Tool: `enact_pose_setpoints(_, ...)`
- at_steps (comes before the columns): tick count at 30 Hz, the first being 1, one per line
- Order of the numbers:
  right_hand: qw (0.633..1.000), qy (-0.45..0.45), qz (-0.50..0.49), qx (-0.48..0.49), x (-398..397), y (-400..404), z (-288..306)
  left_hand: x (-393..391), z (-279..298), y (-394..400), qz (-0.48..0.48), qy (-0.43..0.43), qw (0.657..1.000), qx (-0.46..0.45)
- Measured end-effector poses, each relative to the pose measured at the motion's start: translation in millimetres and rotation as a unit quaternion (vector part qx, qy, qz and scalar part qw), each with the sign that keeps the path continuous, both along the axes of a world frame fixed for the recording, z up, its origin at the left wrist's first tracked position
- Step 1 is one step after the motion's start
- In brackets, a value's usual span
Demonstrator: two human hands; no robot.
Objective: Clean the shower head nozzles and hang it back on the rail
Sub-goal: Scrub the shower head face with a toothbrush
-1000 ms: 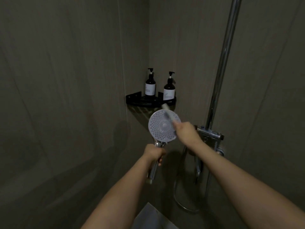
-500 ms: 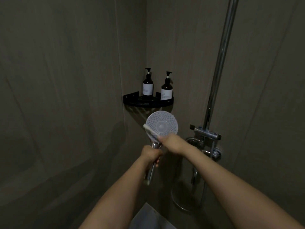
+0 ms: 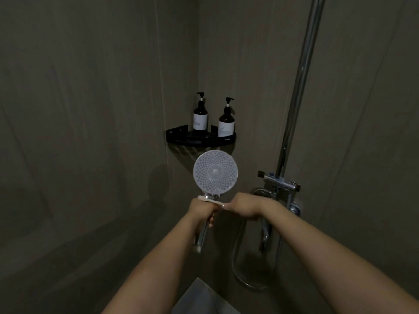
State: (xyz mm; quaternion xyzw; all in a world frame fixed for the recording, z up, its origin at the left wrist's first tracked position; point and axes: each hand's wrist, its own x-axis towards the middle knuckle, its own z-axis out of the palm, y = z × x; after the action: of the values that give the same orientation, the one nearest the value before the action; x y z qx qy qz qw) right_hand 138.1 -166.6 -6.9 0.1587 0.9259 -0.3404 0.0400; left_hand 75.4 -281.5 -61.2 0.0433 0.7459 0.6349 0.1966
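Standing in a dim shower corner, looking down along two bare forearms. Gripping the chrome handle of the shower head [image 3: 215,172] with the left hand [image 3: 202,210], fingers curled round it just under the round face, and holding it upright with the nozzle face turned toward the camera. Showing rings of pale nozzle dots around a plain centre disc. Hanging free of the rail [image 3: 299,87], out in front of the corner and just below the shelf [image 3: 181,135].

Pinching a thin white brush [image 3: 210,199], probably a toothbrush though too small and dim for certainty, in the right hand [image 3: 243,206], fingers curled round its handle end. Lying nearly level, the brush crossing the neck of the shower head just below the disc, its far end poking out past the left side of the neck. Touching or nearly touching the left hand at the knuckles.

Running up the right wall, the chrome rail rising from a mixer valve [image 3: 280,182] with a dark knob at its left end. Looping down below the valve and behind the right forearm, a metal hose [image 3: 240,275]. Sitting on the black corner shelf, two dark pump bottles [image 3: 200,117] with white labels, side by side and upright, well behind the shower head. Casting soft shadows of the arms on the left wall.
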Motion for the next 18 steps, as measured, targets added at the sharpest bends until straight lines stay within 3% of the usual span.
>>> enact_pose_setpoints(2,0.998,0.066,-0.002,0.01,-1.6,2.4,-0.1,0.4,0.7,1.8,-0.005,-0.002,1.0,-0.001)
enact_pose_setpoints(4,0.983,0.155,-0.096,-0.027,-4.5,11.7,0.5,0.4,1.8,3.4,-0.01,0.003,1.0,-0.007)
enact_pose_setpoints(7,0.995,0.066,-0.044,-0.055,-0.5,13.2,0.8,-0.5,1.8,3.1,-0.008,0.001,1.0,-0.012)
enact_pose_setpoints(11,0.969,0.184,-0.146,-0.077,-1.8,24.6,5.0,-1.5,-0.3,3.3,-0.005,-0.005,1.0,-0.007)
enact_pose_setpoints(12,0.978,0.155,-0.122,-0.064,-1.8,27.2,4.1,-1.3,-0.5,3.6,-0.005,-0.004,1.0,-0.008)
enact_pose_setpoints(14,1.0,0.014,-0.011,-0.025,3.2,22.7,-1.8,-1.2,-0.7,3.9,-0.004,-0.001,1.0,-0.014)
enact_pose_setpoints(15,1.0,-0.003,0.018,-0.014,4.0,21.1,-6.9,-1.2,-0.8,4.0,-0.003,0.0,1.0,-0.014)
enact_pose_setpoints(16,0.999,0.023,0.024,-0.004,5.6,19.9,-7.3,-0.8,-1.0,4.6,-0.003,-0.001,1.0,-0.012)
enact_pose_setpoints(18,0.981,0.168,-0.071,-0.059,3.4,25.1,-5.0,0.8,-1.0,6.1,-0.009,-0.003,1.0,-0.006)
